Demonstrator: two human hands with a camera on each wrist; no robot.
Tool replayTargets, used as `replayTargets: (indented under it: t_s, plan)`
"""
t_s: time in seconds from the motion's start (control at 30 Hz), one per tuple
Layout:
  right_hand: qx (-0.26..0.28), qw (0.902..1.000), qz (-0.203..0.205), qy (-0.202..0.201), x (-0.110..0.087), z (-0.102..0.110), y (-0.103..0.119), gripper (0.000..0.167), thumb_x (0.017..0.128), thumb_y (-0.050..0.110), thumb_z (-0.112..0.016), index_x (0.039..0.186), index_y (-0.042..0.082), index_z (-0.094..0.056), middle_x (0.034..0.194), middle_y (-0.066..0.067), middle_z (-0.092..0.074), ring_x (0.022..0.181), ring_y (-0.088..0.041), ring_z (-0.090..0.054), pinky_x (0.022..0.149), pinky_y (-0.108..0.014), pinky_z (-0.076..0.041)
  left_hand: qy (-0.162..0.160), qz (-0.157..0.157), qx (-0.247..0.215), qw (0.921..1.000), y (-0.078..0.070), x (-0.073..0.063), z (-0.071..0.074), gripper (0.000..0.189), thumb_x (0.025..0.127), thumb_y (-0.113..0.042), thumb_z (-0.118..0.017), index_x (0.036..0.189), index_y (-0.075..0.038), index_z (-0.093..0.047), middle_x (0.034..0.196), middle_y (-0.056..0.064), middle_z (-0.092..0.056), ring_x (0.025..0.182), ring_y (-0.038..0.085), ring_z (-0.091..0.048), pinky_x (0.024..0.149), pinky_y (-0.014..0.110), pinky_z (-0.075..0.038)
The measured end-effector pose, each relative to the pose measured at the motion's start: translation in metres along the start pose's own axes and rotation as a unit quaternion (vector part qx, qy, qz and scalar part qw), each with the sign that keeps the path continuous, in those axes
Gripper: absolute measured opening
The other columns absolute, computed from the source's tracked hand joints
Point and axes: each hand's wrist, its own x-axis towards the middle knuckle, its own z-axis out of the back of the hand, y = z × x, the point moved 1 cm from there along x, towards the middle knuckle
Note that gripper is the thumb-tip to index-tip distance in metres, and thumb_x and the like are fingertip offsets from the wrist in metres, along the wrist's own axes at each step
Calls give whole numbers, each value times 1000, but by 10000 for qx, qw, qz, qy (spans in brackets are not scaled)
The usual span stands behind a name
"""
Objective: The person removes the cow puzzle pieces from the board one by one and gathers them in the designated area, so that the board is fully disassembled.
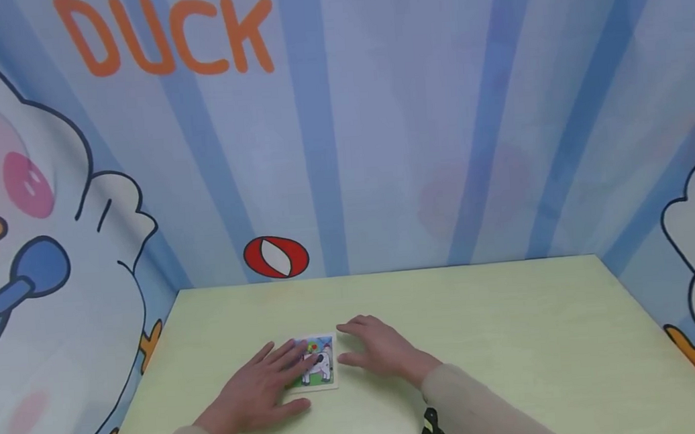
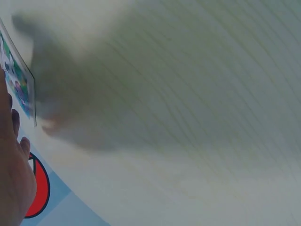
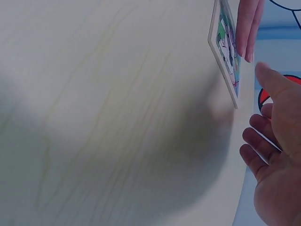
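A small square picture board (image 1: 324,370) with a pale border lies flat on the table, showing a black-and-white cow on green grass. My left hand (image 1: 261,392) lies over its left part with fingers straight and spread, hiding that side of the picture. The thumb is stretched out below the board's lower edge. Just off the right edge is my right hand (image 1: 383,349), thumb and fingers apart, holding nothing. In the right wrist view, the board (image 3: 228,54) appears edge-on beyond the right hand (image 3: 282,146), with the left fingers (image 3: 247,26) over it.
The pale yellow-green table (image 1: 513,340) meets a blue striped backdrop (image 1: 372,141) at its back edge. Printed ducks (image 1: 100,315) cover the side walls. A small black object (image 1: 433,429) is beside the right sleeve (image 1: 482,409).
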Motion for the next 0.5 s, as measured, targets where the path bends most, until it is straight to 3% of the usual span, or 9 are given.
replayTargets:
  t_s: [0.5]
  plan:
    - [106, 9989, 410, -183, 21, -15, 3, 40, 102, 18, -74, 138, 2, -69, 129, -15, -70, 124, -33, -64, 113, -48, -49, -111, -177, -217, 9995, -5, 5, -12, 77, 105, -71, -45, 169, -28, -37, 176, 4, -31, 162, 32, -26, 129, 58, -25]
